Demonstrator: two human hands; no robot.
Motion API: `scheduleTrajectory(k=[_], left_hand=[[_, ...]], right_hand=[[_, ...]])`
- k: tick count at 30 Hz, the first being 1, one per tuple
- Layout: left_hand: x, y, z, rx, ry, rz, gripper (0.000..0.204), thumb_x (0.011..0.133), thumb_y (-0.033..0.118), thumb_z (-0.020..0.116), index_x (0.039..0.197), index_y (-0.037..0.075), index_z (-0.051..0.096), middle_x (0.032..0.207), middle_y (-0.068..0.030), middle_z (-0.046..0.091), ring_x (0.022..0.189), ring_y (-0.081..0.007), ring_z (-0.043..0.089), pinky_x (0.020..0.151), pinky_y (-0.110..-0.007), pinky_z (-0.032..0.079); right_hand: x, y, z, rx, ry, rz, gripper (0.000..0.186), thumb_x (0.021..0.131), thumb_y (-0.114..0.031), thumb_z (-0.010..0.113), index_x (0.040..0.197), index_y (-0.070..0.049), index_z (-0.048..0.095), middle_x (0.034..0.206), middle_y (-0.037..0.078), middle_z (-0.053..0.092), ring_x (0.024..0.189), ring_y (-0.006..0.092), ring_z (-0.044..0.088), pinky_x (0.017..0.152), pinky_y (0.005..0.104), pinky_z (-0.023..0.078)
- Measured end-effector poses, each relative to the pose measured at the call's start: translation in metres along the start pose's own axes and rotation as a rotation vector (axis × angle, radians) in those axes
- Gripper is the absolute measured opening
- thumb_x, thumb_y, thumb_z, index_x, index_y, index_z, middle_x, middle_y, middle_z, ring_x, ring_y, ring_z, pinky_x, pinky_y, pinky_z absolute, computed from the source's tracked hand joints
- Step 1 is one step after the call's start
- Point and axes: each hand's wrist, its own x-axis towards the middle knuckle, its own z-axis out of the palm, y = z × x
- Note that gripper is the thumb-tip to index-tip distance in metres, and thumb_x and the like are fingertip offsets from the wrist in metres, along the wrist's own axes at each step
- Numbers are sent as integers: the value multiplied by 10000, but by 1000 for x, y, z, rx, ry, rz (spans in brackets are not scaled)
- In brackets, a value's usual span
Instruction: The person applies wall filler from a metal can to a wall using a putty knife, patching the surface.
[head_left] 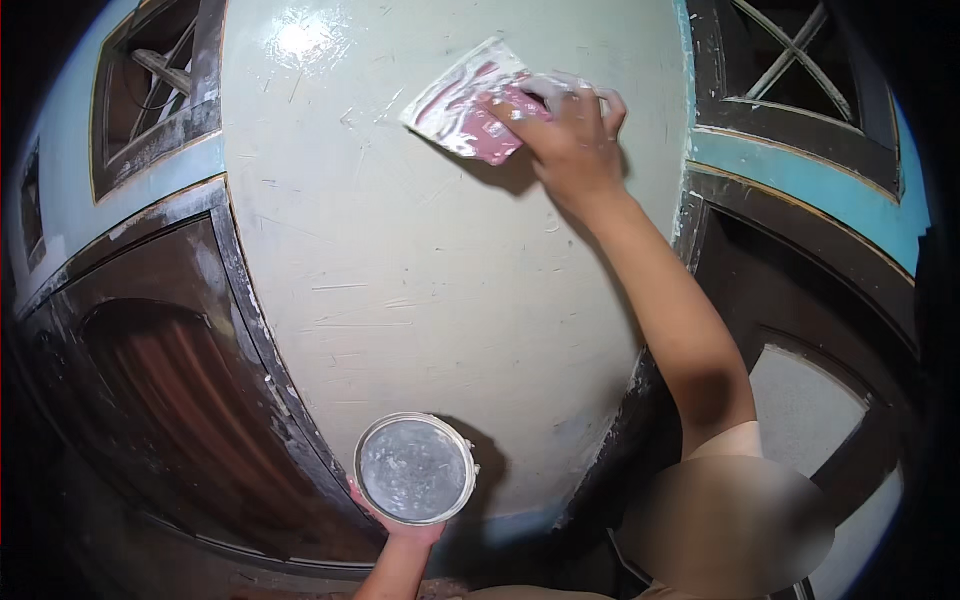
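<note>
My right hand [582, 150] is raised at the upper middle, gripping a flat pink putty spreader [488, 142] between thumb and fingers. White paste is smeared thickly over the spreader, which is tilted and held against or just off the pale wall [400, 250]; the gap cannot be judged. White smears also mark my fingers. Low in the view, my left hand [408, 532] supports a round tin [415, 470] from beneath and the side. Its rim carries white residue, and the round grey face towards me has whitish flecks. Most of the left fingers are hidden under the tin.
Scratches and streaks run over the glossy wall, with a bright light reflection [302, 38] at its top. A dark wooden door [150, 370] stands left, another dark door [790, 300] right. Crossed-bar vents [795, 60] sit above them. Blue paint [800, 170] borders the frames.
</note>
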Motion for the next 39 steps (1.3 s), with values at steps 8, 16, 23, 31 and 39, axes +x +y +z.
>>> scheduleTrajectory(k=[8,16,23,31,39], left_hand=[[-9,16,-12,9,32,89,1020,704,838,518,1451,158,373,1432,-210,425,1225,-538,450,923,-717,425],[-5,16,-19,62,30,76,1034,698,847,513,1454,156,370,1424,-214,431,1218,-544,452,914,-720,428],[-12,31,-34,-2,31,93,1021,706,842,505,1450,155,376,1417,-212,443,1222,-531,457,927,-707,429],[-11,36,-43,26,48,87,1018,701,840,519,1452,167,375,1436,-215,422,1236,-557,430,923,-737,404],[-14,38,-35,-17,12,70,1023,702,840,519,1463,176,358,1439,-216,416,1242,-540,432,926,-732,404]], right_hand=[[-54,-4,-14,25,-61,95,464,837,-134,633,1219,-395,653,1236,-46,534,1202,211,401,989,479,218],[-12,-33,-1,-104,4,26,418,830,-154,636,1165,-401,679,1239,-76,532,1203,208,406,1001,484,226],[-73,-12,-34,-22,-21,104,457,755,-70,677,1127,-336,673,1250,-73,534,1219,202,415,1000,500,211],[9,-49,-74,849,-374,530,248,905,-204,616,1060,-26,540,836,175,637,781,350,609,727,436,461],[19,31,-24,601,-255,602,309,904,-196,587,1143,-3,615,979,235,673,911,383,645,826,400,492]])
